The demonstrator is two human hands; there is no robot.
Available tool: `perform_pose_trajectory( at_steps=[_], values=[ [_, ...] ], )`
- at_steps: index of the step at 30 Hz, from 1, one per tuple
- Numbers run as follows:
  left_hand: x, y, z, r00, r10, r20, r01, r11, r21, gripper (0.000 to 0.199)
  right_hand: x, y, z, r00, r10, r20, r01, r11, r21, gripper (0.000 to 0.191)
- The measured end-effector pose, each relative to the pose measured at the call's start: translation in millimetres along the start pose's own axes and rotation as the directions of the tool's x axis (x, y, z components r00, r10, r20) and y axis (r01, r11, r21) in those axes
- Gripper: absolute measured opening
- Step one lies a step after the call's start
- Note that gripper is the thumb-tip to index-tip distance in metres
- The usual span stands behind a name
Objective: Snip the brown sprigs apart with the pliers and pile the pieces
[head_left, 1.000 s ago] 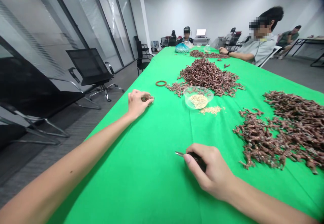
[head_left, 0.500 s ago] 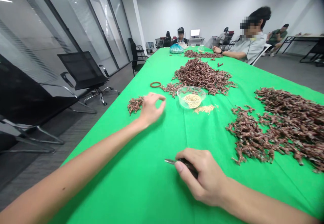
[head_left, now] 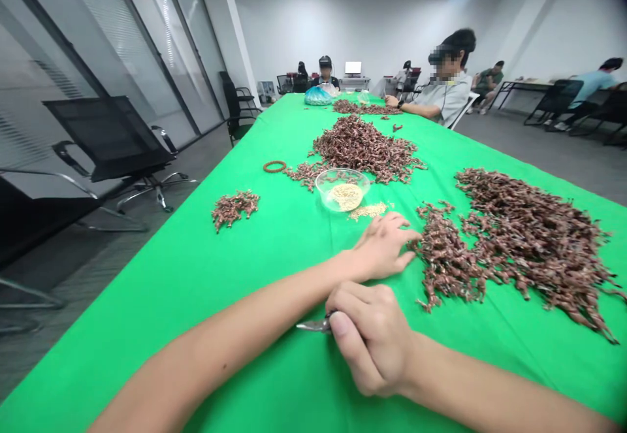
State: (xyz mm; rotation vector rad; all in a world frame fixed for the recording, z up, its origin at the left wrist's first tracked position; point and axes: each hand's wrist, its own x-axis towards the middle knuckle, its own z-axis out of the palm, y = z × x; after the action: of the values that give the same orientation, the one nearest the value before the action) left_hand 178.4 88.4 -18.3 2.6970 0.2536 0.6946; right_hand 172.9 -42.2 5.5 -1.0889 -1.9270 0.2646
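My left hand [head_left: 386, 247] reaches across to the right, fingers spread, with its fingertips at the near left edge of a pile of small brown knobbly pieces [head_left: 448, 253]. Whether it touches a piece cannot be made out. Lower down, my right hand [head_left: 375, 338] is closed around a small tool with a pointed metal tip [head_left: 313, 326]; its handle is mostly hidden in the fist. The tip points left, beside my left forearm. Beyond my left hand stands a clear plastic bowl [head_left: 321, 194] with pale grains [head_left: 346, 196] in it, and more grains lie spilled beside it.
A small heap of brown pieces [head_left: 235, 209] lies at left, a large heap [head_left: 365, 149] behind the bowl. A brown ring [head_left: 274, 166] and a blue bag [head_left: 317, 96] are on the green cloth [head_left: 274, 243]. A person [head_left: 443, 93] sits at right; office chairs [head_left: 112, 136] stand left.
My left hand has moved right from beside the small left heap to the right-hand pile, its fingers now spread. My right hand still holds the tool. The view has turned right.
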Motion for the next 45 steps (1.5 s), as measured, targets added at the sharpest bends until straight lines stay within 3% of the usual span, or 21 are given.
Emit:
perform_pose_trajectory(
  at_steps=[5, 10, 15, 21, 23, 25, 29, 32, 40, 45],
  values=[
    [7, -13, 2.6, 0.999, 0.030, 0.045, -0.025, 0.994, -0.106, 0.016, 2, 1, -2, 1.000, 0.020, 0.000, -0.020, 1.000, 0.007, 0.027],
    [-7, -9, -17.2, 0.997, 0.035, 0.067, -0.016, 0.964, -0.265, 0.008, 1, 4, -2, 0.999, 0.035, 0.000, -0.035, 0.999, 0.028, 0.026],
    [-53, 2, -55.4, 0.984, -0.177, 0.010, 0.161, 0.865, -0.474, 0.018, 1, 6, -4, 1.000, 0.029, 0.000, -0.029, 0.997, 0.066, 0.022],
    [-129, 15, -92.3, 0.868, -0.497, 0.025, 0.370, 0.611, -0.700, 0.025, 1, 5, -4, 0.999, 0.007, -0.044, -0.003, 0.996, 0.091, 0.013],
    [-149, 21, -100.6, 0.783, -0.613, 0.106, 0.414, 0.387, -0.824, 0.020, 0, 5, -3, 0.999, 0.029, -0.025, -0.027, 0.996, 0.080, 0.013],
    [-164, 26, -107.0, 0.733, -0.658, 0.174, 0.395, 0.204, -0.896, 0.013, -1, 7, -1, 0.999, 0.048, 0.003, -0.048, 0.995, 0.082, 0.013],
    [-182, 30, -111.7, 0.751, -0.626, 0.209, 0.332, 0.084, -0.939, 0.016, -2, 11, 3, 0.998, 0.061, 0.035, -0.062, 0.997, 0.037, 0.012],
    [-188, 30, -109.8, 0.746, -0.615, 0.255, 0.331, 0.010, -0.944, 0.022, -2, 16, 4, 0.998, 0.000, 0.070, 0.003, 0.999, -0.048, 0.015],
    [-189, 28, -109.2, 0.723, -0.583, 0.370, 0.372, -0.122, -0.920, 0.025, -4, 28, 3, 0.988, -0.037, 0.152, 0.068, 0.977, -0.204, 0.019],
    [-190, 29, -109.4, 0.715, -0.577, 0.396, 0.386, -0.147, -0.911, 0.026, -5, 30, 3, 0.984, -0.065, 0.168, 0.103, 0.968, -0.230, 0.020]
  ],
)
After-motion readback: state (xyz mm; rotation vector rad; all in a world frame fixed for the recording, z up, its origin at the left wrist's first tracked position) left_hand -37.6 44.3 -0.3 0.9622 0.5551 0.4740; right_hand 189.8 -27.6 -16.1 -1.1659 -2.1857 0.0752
